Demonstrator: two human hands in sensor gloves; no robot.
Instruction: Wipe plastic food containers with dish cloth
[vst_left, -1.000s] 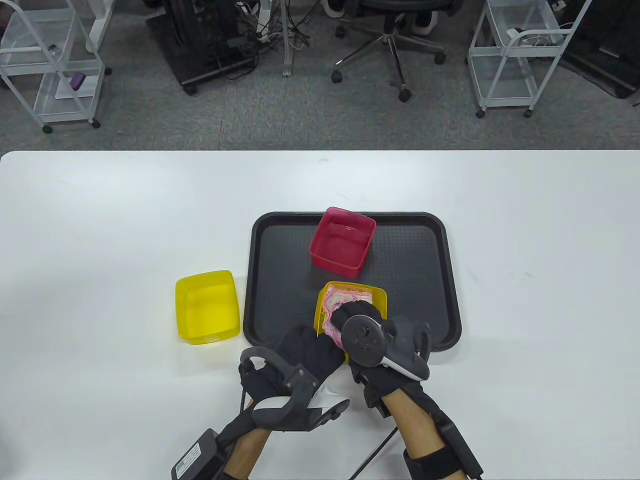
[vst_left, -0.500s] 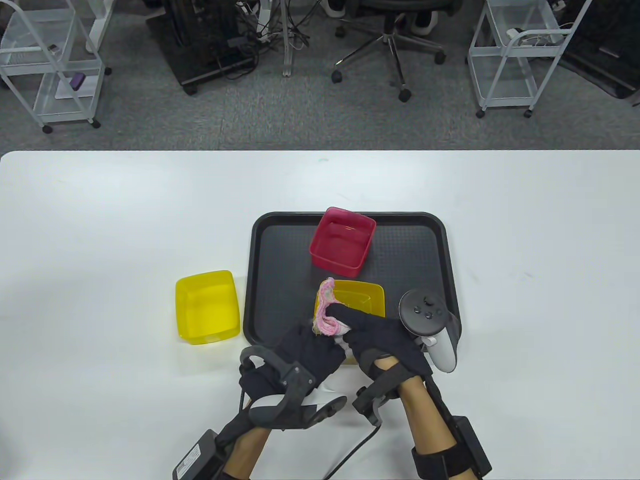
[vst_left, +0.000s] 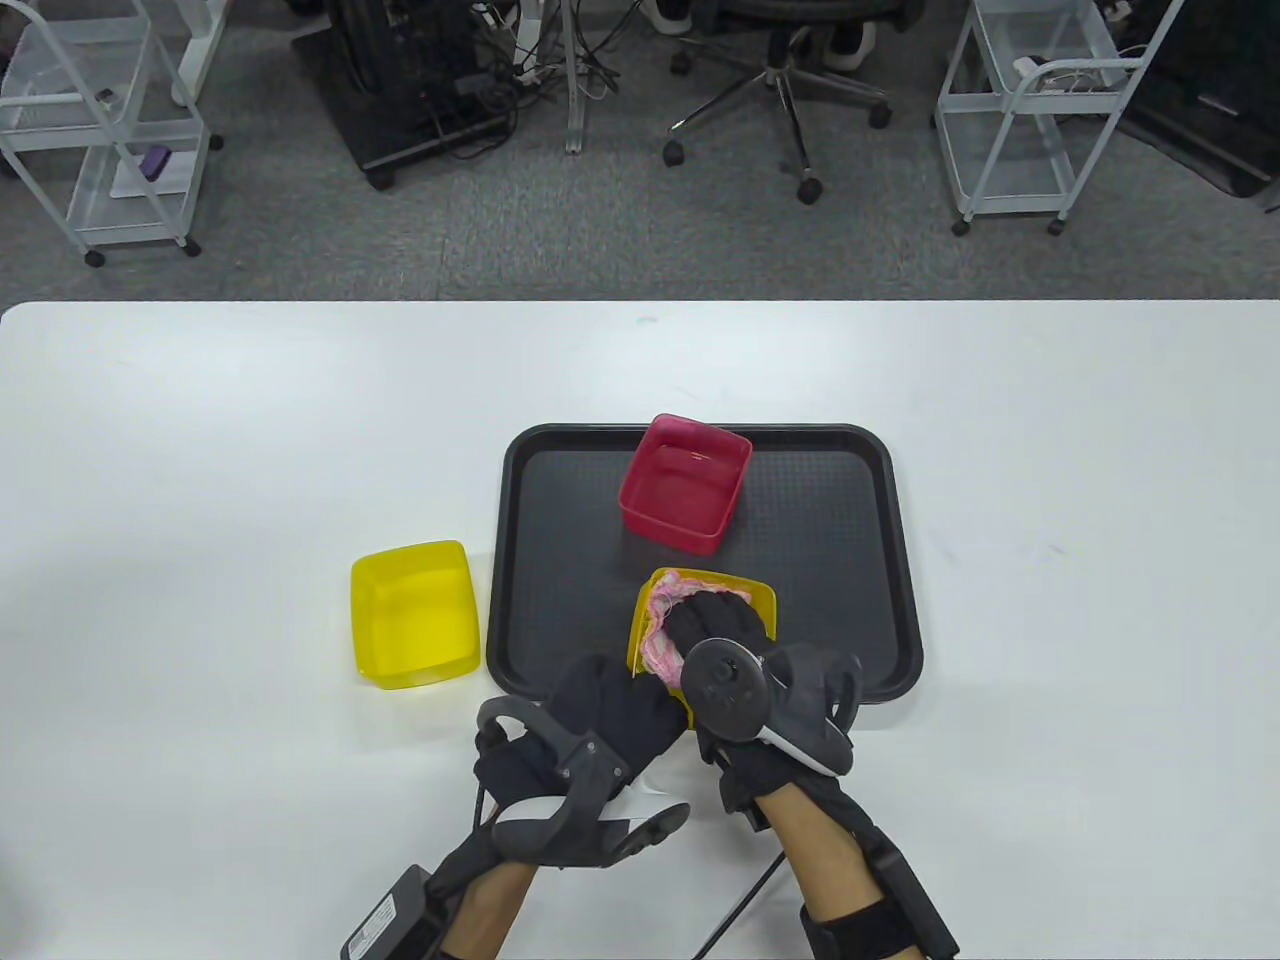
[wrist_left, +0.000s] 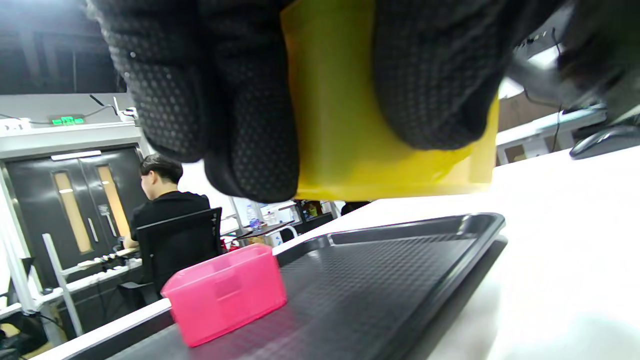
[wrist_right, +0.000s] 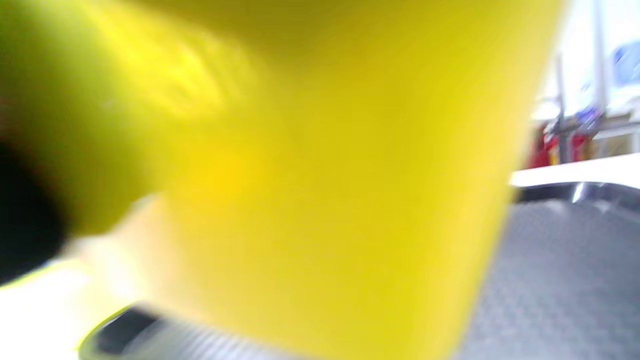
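Table view has the right hand (vst_left: 715, 630) reaching down into the yellow container (vst_left: 760, 598) at the tray's (vst_left: 850, 560) near edge, fingers pressing the pink dish cloth (vst_left: 655, 625) against the inside. Left hand (vst_left: 610, 710) grips that container's near-left wall, and the left wrist view shows the gloved fingers (wrist_left: 240, 100) wrapped on the yellow side, with its base lifted just above the tray. A red container (vst_left: 685, 485) sits farther back on the tray, and another yellow tub (vst_left: 412, 615) rests on the table (vst_left: 200, 450) just left of it.
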